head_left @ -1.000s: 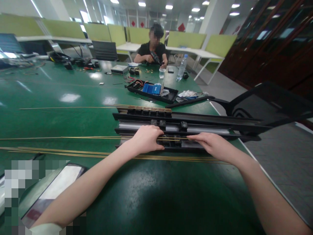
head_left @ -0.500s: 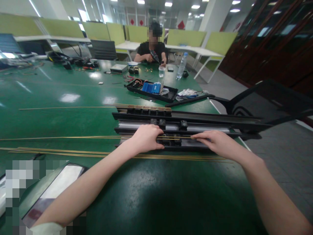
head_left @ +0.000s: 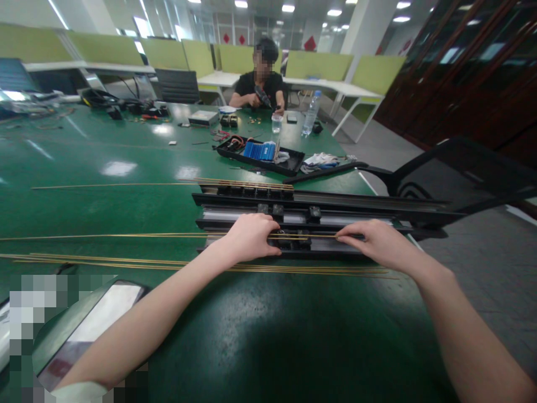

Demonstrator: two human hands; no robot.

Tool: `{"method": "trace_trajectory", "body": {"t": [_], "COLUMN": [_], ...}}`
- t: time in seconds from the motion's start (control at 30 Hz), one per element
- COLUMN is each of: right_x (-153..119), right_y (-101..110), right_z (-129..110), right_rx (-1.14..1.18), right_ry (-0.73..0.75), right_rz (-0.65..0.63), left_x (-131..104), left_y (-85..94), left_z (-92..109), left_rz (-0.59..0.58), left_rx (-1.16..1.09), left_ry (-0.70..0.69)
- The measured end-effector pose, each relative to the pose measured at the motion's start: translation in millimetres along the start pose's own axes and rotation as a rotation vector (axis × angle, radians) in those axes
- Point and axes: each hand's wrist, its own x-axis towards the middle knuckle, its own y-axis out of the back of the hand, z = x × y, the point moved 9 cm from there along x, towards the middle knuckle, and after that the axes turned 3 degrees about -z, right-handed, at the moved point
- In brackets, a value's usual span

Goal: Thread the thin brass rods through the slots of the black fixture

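My right hand (head_left: 371, 239) pinches the right end of a thin brass rod (head_left: 323, 237) between thumb and fingertips. That rod runs left over the nearest black rail (head_left: 335, 254). My left hand (head_left: 254, 238) is closed around a small black block (head_left: 284, 242) sitting in this rail, thumb on the near side and fingers on the far side. Its palm hides part of the block and the rods passing beneath. Another black block (head_left: 304, 239) sits just right of it, with a second, shorter rod end above it.
Several loose brass rods (head_left: 310, 270) lie in front of the rail. Behind are more black rails with blocks (head_left: 314, 214), then a black tray (head_left: 296, 162) and a water bottle (head_left: 311, 115). A person (head_left: 260, 84) sits opposite holding a power tool. A chair (head_left: 461, 179) stands right.
My right hand has shifted slightly right, and the pinched rod end now reaches farther right. The left hand has stayed in place on the block.
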Motion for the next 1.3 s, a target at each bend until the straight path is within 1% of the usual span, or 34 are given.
{"method": "trace_trajectory", "body": {"t": [0.17, 0.37, 0.63, 0.83, 0.97, 1.17, 1.23, 1.3], "right_x": [0.6, 0.0, -0.7, -1.9, -4.9, -13.4, -15.0, -15.2], "right_y": [-2.1, -2.5, -3.9, -7.1, -10.2, -24.2, -26.9, -25.6], "right_z": [4.9, 11.9, 18.5, 24.1, 37.3, 70.7, 77.9, 79.5], "right_rx": [0.105, 0.253, 0.326, 0.335, 0.332, 0.298, 0.272, 0.218], "right_ry": [-0.018, -0.082, -0.113, -0.105, -0.134, -0.223, -0.245, -0.246], "right_rz": [-0.032, -0.046, -0.062, -0.106, -0.150, -0.252, -0.258, -0.243], "left_x": [-0.1, 0.4, 0.5, 0.3, 0.1, -0.4, -0.3, -0.1], "left_y": [0.3, -0.5, -0.5, -0.6, -0.1, -0.2, -1.1, -1.6], "left_z": [1.2, 1.0, 0.6, -0.1, -0.2, 0.5, 0.0, -0.3], "left_rz": [-0.002, 0.000, 0.007, 0.000, 0.003, 0.014, 0.007, 0.002], "left_rx": [0.002, 0.009, 0.006, 0.004, 0.003, 0.000, 0.003, 0.006], "left_ry": [-0.004, -0.005, -0.013, -0.003, -0.003, -0.018, -0.011, -0.005]}}
